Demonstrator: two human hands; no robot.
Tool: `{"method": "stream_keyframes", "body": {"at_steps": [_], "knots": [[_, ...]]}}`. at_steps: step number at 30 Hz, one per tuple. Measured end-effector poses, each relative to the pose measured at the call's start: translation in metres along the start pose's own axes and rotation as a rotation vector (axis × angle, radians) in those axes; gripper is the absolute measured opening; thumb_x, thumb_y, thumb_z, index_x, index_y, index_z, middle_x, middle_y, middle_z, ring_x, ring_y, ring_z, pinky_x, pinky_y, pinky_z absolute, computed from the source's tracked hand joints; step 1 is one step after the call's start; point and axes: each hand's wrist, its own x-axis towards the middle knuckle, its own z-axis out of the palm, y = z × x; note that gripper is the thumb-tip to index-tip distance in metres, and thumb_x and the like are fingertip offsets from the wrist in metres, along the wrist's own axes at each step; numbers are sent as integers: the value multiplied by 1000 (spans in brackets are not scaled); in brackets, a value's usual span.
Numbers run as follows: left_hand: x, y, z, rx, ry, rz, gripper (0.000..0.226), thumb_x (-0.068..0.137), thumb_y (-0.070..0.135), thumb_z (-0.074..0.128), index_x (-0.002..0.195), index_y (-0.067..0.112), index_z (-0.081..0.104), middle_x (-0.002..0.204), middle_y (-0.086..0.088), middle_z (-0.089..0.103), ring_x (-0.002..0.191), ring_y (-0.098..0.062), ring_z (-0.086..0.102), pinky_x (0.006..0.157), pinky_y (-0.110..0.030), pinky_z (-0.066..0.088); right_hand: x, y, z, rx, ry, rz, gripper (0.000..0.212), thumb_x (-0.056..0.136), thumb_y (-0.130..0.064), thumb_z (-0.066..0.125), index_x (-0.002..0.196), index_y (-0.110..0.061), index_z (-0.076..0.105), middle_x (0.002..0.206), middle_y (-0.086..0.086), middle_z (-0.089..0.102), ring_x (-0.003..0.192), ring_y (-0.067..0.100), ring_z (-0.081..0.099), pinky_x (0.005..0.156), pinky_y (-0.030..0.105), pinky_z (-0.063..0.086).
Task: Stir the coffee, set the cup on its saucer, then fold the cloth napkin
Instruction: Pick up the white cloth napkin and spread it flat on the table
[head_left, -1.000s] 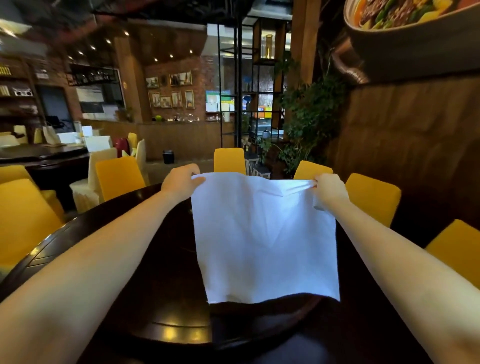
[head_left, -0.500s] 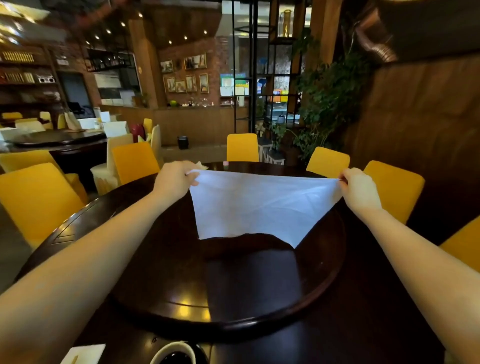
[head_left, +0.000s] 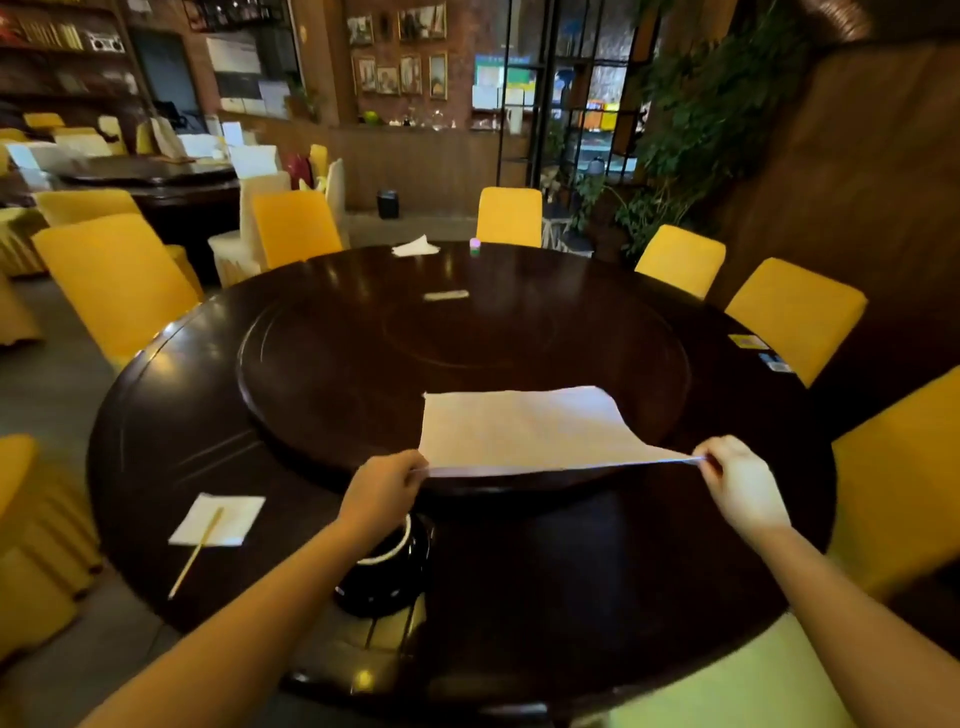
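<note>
Presently both hands pinch the near corners of the white cloth napkin: the left hand grips its left corner, the right hand its right corner, the near edge stretched taut between them. The far part of the napkin lies on the raised turntable at the centre of the round dark worktop. Nearer than the napkin, a dark cup sits on its saucer, largely hidden behind the left forearm; its contents cannot be made out. Left of the cup lies a white paper square with a thin stick across it, its end overhanging the worktop edge.
</note>
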Motion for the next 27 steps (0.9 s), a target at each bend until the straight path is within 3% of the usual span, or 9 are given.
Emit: {"method": "stream_keyframes", "body": {"at_steps": [7, 11, 15, 18, 22, 24, 27], "knots": [[-108, -8, 76, -29, -142, -69, 16, 91, 15, 53, 83, 9, 64, 82, -9, 67, 77, -28, 60, 64, -38, 44, -99, 47, 20, -20, -160, 126, 6, 78, 2, 63, 75, -3, 62, 85, 15, 61, 79, 36, 61, 72, 42, 49], [-144, -8, 106, 18, -196, -60, 20, 91, 14, 50, 72, 12, 53, 77, -15, 63, 73, -32, 57, 60, -39, 40, -141, 67, 31, -2, -208, 183, 7, 76, 7, 64, 72, 2, 62, 86, 21, 62, 79, 37, 61, 70, 37, 45], [-167, -11, 126, 52, -233, -58, 18, 92, 15, 48, 86, 7, 63, 83, -11, 65, 77, -29, 58, 62, -36, 40, -177, 87, 39, -78, -307, 167, 20, 82, -3, 62, 69, -13, 50, 86, 17, 59, 74, 37, 57, 62, 33, 36], [-181, -13, 138, 69, -281, -46, 18, 93, 14, 46, 81, 11, 59, 84, -6, 62, 78, -25, 59, 64, -31, 41, -195, 101, 40, -106, -333, 163, 20, 84, -9, 61, 71, -16, 48, 84, 14, 59, 72, 36, 56, 61, 34, 38], [-192, -9, 152, 112, -273, 14, 24, 94, 16, 48, 107, 12, 68, 119, -1, 64, 105, -21, 61, 89, -28, 46, -206, 117, 42, -122, -355, 125, 3, 83, -5, 61, 80, -5, 60, 87, 15, 61, 75, 35, 57, 63, 34, 40], [-196, -7, 157, 160, -253, 30, 25, 94, 17, 51, 112, 12, 68, 126, -2, 61, 110, -20, 60, 94, -30, 45, -208, 124, 45, -119, -360, 105, 3, 83, -4, 61, 81, -4, 62, 87, 14, 61, 76, 35, 58, 62, 31, 37], [-198, -9, 158, 238, -191, 102, 10, 83, 18, 67, 87, 14, 75, 99, -3, 72, 87, -21, 68, 74, -32, 54, -209, 127, 49, -122, -422, 133, 10, 83, 0, 56, 87, -4, 65, 94, 15, 63, 85, 36, 59, 66, 30, 38]]}}
